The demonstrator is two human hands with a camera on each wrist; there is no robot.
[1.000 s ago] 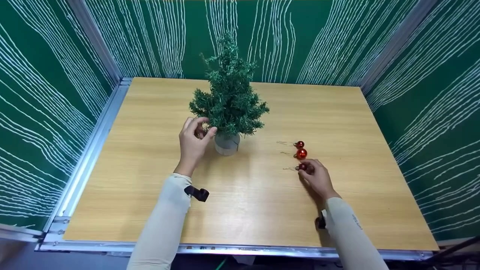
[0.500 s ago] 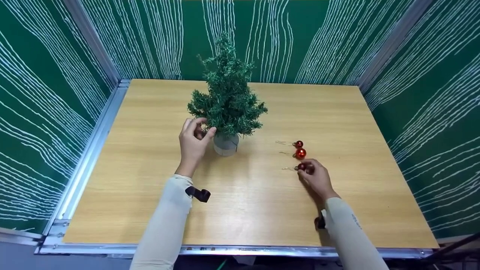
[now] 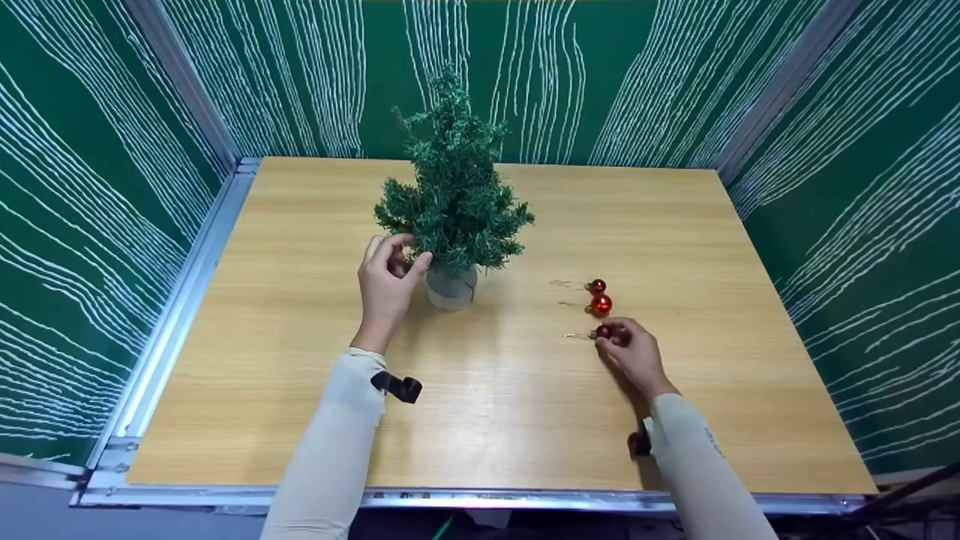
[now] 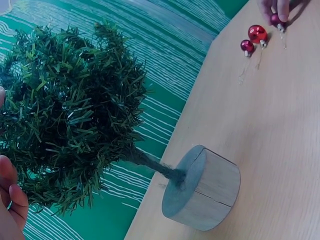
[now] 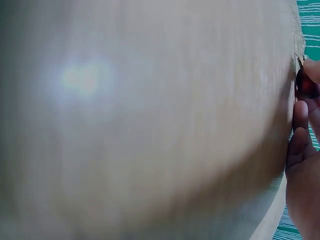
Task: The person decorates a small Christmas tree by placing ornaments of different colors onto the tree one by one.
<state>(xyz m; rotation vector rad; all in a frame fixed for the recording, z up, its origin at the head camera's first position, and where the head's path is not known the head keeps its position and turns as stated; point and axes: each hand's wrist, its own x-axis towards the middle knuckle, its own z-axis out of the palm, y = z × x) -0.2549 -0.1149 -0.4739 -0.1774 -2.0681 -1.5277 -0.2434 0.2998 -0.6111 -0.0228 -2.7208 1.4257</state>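
A small green artificial tree stands upright on a round wooden base. My left hand is at its lower left branches, fingers bent and thumb apart; whether they grip a branch cannot be told. With thumb and fingers my right hand pinches a dark red ball at the table surface, its thin loop pointing left. Just beyond lie a brighter red ball and a small red ball. The right wrist view shows the pinched ball at its right edge.
The wooden table has a metal frame along its left side and front edge. Green panels with white wavy lines stand at the back and both sides. A black wrist mount sits on the left sleeve.
The head view has shifted very slightly. Both hands keep their places, the left by the branches and the right on the dark red ball.
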